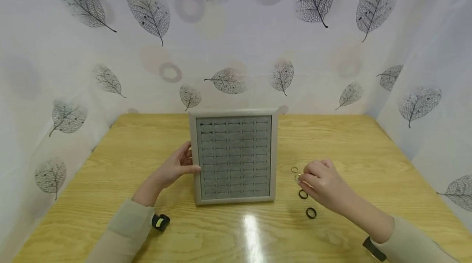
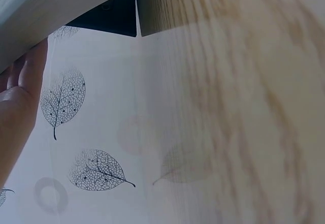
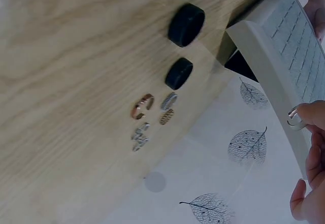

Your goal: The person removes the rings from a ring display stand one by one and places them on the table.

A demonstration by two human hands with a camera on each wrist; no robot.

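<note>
A ring display board (image 1: 236,156) with a pale frame and grey slotted padding stands tilted on the table. My left hand (image 1: 173,168) grips its left edge, thumb on the front and fingers behind. Beside the board on the right is my right hand (image 1: 326,185), pinching a thin silver ring (image 3: 296,118) between thumb and finger. Two black rings (image 3: 186,25) lie on the table near that hand. Farther along are an open copper-coloured ring (image 3: 142,106), a silver ring (image 3: 169,101), a gold-coloured ring (image 3: 166,117) and small silver rings (image 3: 140,136).
The wooden table (image 1: 118,164) ends against a white cloth backdrop (image 1: 236,41) printed with grey leaves. A dark support (image 2: 106,16) shows behind the board in the left wrist view. Black bands (image 1: 160,222) sit at both wrists, by the pale sleeves.
</note>
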